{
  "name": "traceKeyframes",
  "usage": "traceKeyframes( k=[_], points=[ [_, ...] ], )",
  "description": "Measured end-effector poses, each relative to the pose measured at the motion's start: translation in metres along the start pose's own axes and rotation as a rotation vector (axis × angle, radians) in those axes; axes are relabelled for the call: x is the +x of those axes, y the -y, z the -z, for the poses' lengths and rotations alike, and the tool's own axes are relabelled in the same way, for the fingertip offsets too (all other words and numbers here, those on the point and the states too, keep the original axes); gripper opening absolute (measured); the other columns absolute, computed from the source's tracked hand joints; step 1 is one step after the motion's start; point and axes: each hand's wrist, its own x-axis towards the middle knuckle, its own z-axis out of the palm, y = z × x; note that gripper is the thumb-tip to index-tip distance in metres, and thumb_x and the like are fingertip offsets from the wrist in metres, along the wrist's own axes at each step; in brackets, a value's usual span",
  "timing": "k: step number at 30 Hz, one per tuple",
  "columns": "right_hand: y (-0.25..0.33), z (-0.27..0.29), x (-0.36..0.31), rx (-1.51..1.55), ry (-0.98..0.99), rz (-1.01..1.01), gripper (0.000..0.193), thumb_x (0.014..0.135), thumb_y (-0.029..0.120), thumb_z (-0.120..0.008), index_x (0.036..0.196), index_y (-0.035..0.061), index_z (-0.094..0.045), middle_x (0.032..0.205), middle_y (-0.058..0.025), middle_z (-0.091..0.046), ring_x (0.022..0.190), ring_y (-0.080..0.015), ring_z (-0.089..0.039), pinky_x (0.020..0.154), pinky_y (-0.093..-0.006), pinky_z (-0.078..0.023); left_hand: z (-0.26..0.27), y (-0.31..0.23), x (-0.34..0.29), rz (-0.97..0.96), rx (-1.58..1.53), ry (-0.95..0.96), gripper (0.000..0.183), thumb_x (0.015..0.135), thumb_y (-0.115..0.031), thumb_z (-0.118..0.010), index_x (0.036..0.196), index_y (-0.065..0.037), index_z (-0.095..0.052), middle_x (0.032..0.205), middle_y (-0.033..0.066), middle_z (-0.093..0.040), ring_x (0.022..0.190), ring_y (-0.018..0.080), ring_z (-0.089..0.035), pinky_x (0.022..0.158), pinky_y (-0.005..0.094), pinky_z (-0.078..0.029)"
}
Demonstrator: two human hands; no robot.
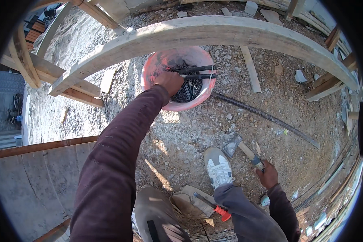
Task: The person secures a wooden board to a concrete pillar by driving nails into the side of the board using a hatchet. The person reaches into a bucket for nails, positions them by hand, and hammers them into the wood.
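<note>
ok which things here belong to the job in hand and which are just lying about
Likely in use:
pink bucket, left hand reaching in
nails inside it
hammer-like tool, held in right hand

Likely just lying about:
ribbed steel bar
red-gripped tool
loose board right of the bucket

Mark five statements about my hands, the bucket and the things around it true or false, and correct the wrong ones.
1. The right hand grips a wooden-handled tool. True.
2. The left hand reaches into the pink bucket. True.
3. The bucket is empty. False: dark nails lie in it.
4. A ribbed bar lies to the right of the bucket. True.
5. The red-gripped tool is in the left hand. False: it lies near the picture's lower edge, away from both hands.
</note>
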Motion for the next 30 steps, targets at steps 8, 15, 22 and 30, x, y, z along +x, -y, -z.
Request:
traceKeyframes(
  k=[8, 15, 22, 30],
  points=[
    [-0.006, -0.013, -0.001, 0.048, -0.013, 0.128, 0.035, 0.078, 0.021, -0.074, 0.1, 0.0006, -0.056, 0.084, -0.0237, -0.063, 0.079, -0.0443, -0.061, 0.068, -0.0498, -0.047, 0.012, -0.001, -0.017, 0.024, -0.048, -0.015, 0.022, 0.087, -0.012, -0.052, 0.092, -0.007, -0.073, 0.092, 0.0126, -0.072, 0.087, 0.0282, -0.071, 0.074, 0.0395, -0.057],
    [0.005, -0.014, -0.02, -0.048, -0.032, 0.1, 0.027, 0.084, 0.019, -0.067, 0.099, 0.0002, -0.055, 0.078, -0.0218, -0.061, 0.073, -0.0411, -0.06, 0.064, -0.0481, -0.045, 0.048, -0.026, -0.098, 0.225, -0.624, -0.512, 0.016, 0.087, -0.012, -0.055, 0.096, -0.003, -0.065, 0.086, 0.0143, -0.07, 0.082, 0.03, -0.069, 0.071, 0.041, -0.054],
    [0.04, -0.01, -0.063, 0.329, -0.107, 0.261, 0.014, 0.091, 0.012, -0.055, 0.095, -0.0011, -0.053, 0.067, -0.0059, -0.049, 0.062, -0.0161, -0.047, 0.06, -0.0342, -0.041, -0.021, -0.091, -0.304, 0.666, -2.23, -0.589, 0.013, 0.095, -0.016, -0.057, 0.103, -0.005, -0.059, 0.084, -0.0016, -0.061, 0.076, 0.008, -0.059, 0.069, 0.0247, -0.049],
    [0.176, 0.073, -0.077, 0.453, 0.223, 0.267, 0.012, 0.093, 0.013, -0.054, 0.095, 0.0009, -0.055, 0.07, 0.0007, -0.047, 0.06, -0.007, -0.041, 0.055, -0.0265, -0.034, -0.082, -0.069, -0.367, 0.965, -2.708, -1.116, 0.022, 0.092, -0.019, -0.058, 0.11, -0.006, -0.056, 0.097, 0.0015, -0.061, 0.09, 0.0115, -0.06, 0.074, 0.0254, -0.048]
  ],
)
